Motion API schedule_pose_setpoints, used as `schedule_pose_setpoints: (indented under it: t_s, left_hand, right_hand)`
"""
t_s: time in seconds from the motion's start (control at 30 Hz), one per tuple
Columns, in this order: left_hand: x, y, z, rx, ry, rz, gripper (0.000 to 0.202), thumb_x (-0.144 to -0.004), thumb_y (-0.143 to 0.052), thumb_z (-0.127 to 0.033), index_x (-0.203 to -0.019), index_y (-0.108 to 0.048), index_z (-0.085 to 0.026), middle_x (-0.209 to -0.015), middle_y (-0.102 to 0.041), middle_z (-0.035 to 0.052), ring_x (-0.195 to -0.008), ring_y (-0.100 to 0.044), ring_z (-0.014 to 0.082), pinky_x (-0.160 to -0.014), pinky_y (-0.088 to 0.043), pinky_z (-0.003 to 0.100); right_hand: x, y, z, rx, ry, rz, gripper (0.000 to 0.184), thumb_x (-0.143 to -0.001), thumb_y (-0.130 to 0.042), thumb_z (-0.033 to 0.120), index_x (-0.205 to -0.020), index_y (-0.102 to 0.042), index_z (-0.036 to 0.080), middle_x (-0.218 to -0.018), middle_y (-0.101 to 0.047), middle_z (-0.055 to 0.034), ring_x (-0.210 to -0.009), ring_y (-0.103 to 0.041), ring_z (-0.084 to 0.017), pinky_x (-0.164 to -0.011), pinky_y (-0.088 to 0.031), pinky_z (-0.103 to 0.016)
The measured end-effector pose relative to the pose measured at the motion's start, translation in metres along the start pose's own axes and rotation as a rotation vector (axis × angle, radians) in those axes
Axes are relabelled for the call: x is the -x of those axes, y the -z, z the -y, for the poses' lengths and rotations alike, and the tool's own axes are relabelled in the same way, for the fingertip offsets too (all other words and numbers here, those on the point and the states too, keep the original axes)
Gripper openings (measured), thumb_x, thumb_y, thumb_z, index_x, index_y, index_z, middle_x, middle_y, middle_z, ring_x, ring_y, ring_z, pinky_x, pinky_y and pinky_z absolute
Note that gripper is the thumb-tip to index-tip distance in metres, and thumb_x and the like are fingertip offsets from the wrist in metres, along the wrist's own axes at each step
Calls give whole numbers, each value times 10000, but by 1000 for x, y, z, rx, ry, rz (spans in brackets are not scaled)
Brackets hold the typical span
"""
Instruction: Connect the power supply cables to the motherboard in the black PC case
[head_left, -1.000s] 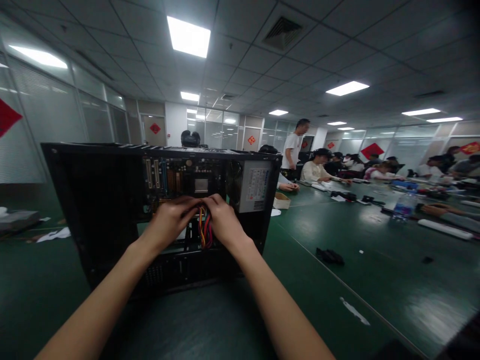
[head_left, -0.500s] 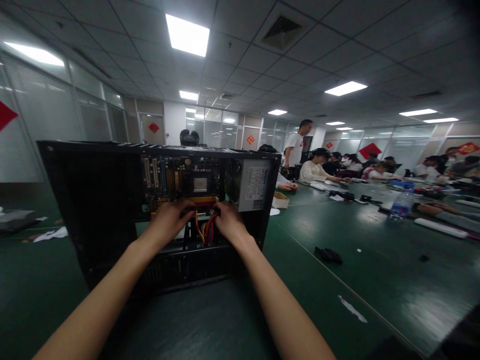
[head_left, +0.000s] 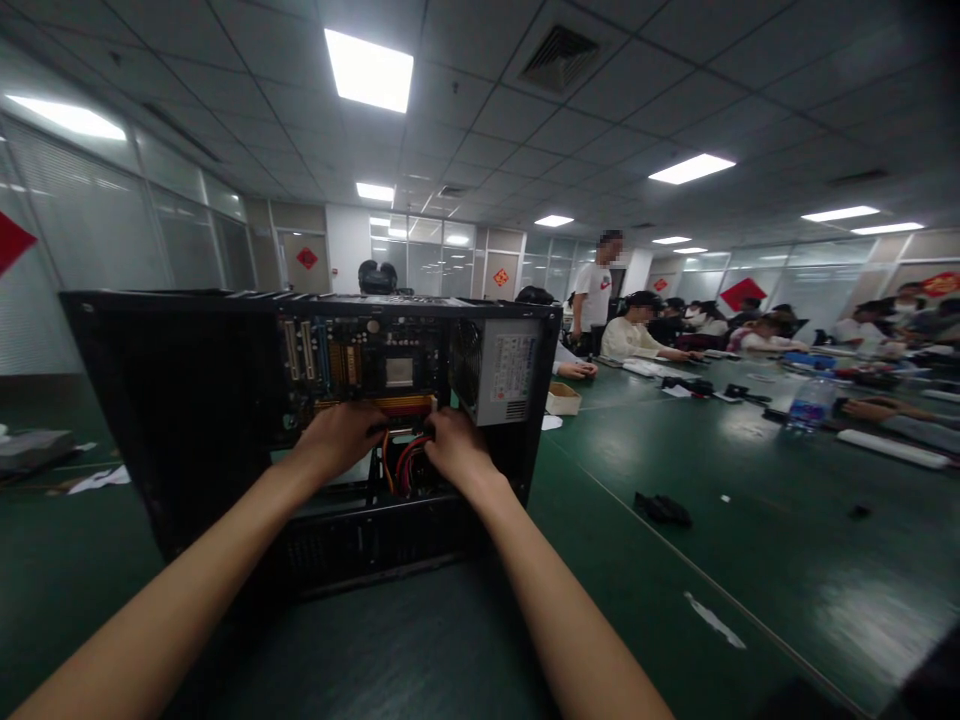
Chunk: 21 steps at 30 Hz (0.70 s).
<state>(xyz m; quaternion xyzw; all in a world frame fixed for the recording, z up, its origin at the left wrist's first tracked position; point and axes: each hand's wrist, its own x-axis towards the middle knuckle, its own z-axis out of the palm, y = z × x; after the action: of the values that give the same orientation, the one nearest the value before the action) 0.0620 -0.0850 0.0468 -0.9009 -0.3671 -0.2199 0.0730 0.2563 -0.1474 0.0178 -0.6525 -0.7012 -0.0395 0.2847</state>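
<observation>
A black computer case (head_left: pixel 540 480) stands before me on the green table, its open side towards me. Inside are a motherboard (head_left: pixel 382 345) with a square silver processor (head_left: pixel 399 372), yellow and red memory slots (head_left: pixel 409 405) and a grey power supply (head_left: pixel 510 375). My left hand (head_left: pixel 341 440) is at the board's lower edge, fingers bent together; what its fingertips hold, if anything, is hidden. Close by on its right, my right hand (head_left: pixel 456 447) pinches the bundle of red and orange power cables (head_left: pixel 409 460). The cables hang down between both hands; their connector end is hidden.
To the right, the green table (head_left: pixel 600 590) carries a black cloth-like item (head_left: pixel 663 509), a white strip (head_left: pixel 714 620), a small box (head_left: pixel 562 399) and a water bottle (head_left: pixel 811 403). Several people sit along it. Papers (head_left: pixel 99 479) lie left of the case.
My fingers have shifted slightly among the cables, which now look bunched closer to my right hand, with fewer colours showing. The view has moved a little; the case stays in place.
</observation>
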Motion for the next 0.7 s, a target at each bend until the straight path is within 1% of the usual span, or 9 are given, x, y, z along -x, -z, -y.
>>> schedule_pose_setpoints:
  t_s: [0.1,0.2,0.37,0.57,0.7]
  left_hand:
    - [4,-3,-4,-116,30,44,282,-903,-529,-279,-1082,-747,-259,-1172,-727,62,-1056,-680,276,-846,-532,355]
    - [6,-12,-4,-99,53,92,273,-893,-542,-259,-1072,-748,-279,-1139,-735,53,-1016,-691,252,-818,-530,323]
    - [3,-22,-4,-64,15,74,264,-865,-553,-184,-996,-767,-265,-1083,-739,70,-1007,-688,235,-874,-517,319]
    - [7,-22,-6,-56,9,57,264,-887,-543,-183,-1021,-764,-235,-1024,-748,90,-975,-695,229,-888,-514,318]
    - [6,-21,-7,-99,49,120,262,-911,-529,-180,-1040,-755,-212,-1038,-744,105,-994,-693,238,-890,-509,325]
  right_hand:
    - [2,0,1,16,11,-8,259,-836,-541,123,-1057,-671,163,-1147,-641,-102,-1089,-592,-216,-886,-450,-298]
    - [3,0,2,48,36,-5,252,-833,-544,141,-1049,-670,171,-1154,-646,-97,-1064,-605,-216,-869,-456,-300]
    - [3,-2,1,77,65,-2,238,-821,-547,162,-1022,-673,175,-1128,-656,-100,-1029,-620,-222,-827,-465,-306]
    - [4,-4,0,96,77,7,216,-819,-564,176,-1004,-675,178,-1113,-663,-99,-1009,-630,-220,-798,-468,-302]
    - [4,-5,1,122,68,14,193,-825,-570,189,-988,-672,184,-1125,-665,-85,-1004,-638,-210,-787,-471,-289]
